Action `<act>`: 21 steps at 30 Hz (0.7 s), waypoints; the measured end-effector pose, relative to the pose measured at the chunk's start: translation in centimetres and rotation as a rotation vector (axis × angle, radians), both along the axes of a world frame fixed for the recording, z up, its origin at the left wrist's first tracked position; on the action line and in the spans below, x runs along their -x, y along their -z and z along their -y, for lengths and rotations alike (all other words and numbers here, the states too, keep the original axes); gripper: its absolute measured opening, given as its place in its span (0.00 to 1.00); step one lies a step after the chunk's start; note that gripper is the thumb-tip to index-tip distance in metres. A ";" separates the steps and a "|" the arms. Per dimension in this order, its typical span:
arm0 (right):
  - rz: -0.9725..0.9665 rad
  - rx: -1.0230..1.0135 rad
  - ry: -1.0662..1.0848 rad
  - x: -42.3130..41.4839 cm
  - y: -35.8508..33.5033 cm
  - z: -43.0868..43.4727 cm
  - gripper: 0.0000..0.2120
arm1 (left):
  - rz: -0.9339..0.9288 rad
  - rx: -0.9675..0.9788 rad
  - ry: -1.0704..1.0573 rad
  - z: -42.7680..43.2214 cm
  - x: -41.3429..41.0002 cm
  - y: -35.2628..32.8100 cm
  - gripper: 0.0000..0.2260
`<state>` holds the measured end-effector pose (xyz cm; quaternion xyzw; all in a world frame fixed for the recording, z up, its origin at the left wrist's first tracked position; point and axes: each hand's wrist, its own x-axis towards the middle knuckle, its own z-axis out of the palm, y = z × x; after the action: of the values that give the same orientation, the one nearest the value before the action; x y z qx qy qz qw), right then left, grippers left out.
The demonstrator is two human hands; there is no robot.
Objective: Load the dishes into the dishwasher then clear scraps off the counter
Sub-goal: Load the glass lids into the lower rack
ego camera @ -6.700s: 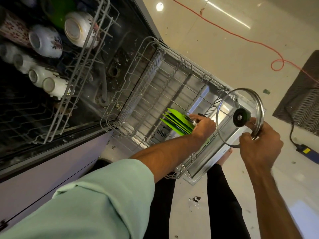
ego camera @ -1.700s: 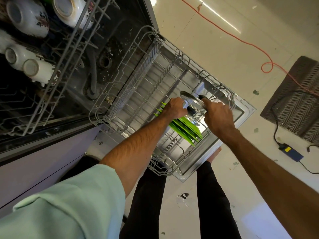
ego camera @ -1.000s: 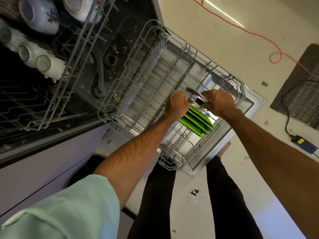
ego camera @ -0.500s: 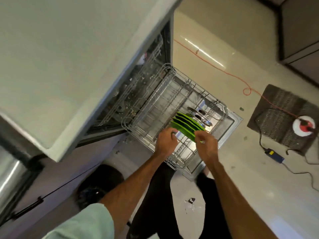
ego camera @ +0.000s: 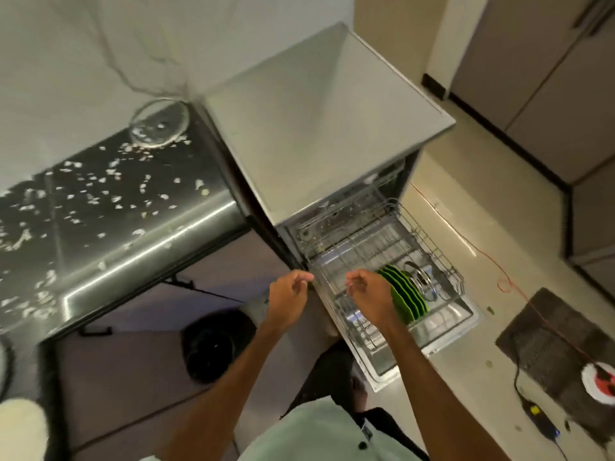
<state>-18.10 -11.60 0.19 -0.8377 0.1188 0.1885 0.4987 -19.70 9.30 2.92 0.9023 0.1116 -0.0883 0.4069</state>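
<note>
Pale green shirt at the bottom edge, both forearms stretched forward. Left hand and right hand hang side by side in the air, fingers loosely curled, holding nothing. The right hand covers the near edge of the green plates, standing on edge in the pulled-out lower rack. A glass lid is propped just beyond them. Down left, a black bin on the floor. Farther off, white scraps litter the steel counter, and a second glass lid lies at its far end by the wall.
</note>
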 end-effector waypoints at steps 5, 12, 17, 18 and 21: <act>0.077 -0.098 -0.155 1.3 -6.7 -6.2 0.10 | 0.057 -0.018 -0.127 -6.6 5.3 -6.0 0.11; 0.160 -0.155 -0.310 -0.2 -13.0 -17.0 0.11 | 0.104 -0.044 -0.347 -17.9 8.7 -10.2 0.10; 0.188 -0.160 -0.410 -2.2 -14.9 -25.3 0.09 | 0.115 -0.024 -0.467 -26.5 8.4 -11.5 0.10; 0.192 -0.156 -0.427 -2.7 -15.2 -27.0 0.09 | 0.126 -0.021 -0.481 -28.4 8.1 -11.8 0.10; 0.199 -0.146 -0.436 -4.8 -15.1 -32.1 0.09 | 0.145 -0.002 -0.508 -34.1 6.6 -12.2 0.10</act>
<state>-13.29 20.50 15.32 -0.8196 -0.1285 0.2162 0.5147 -26.27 43.36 15.15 0.8497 0.3051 0.0814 0.4223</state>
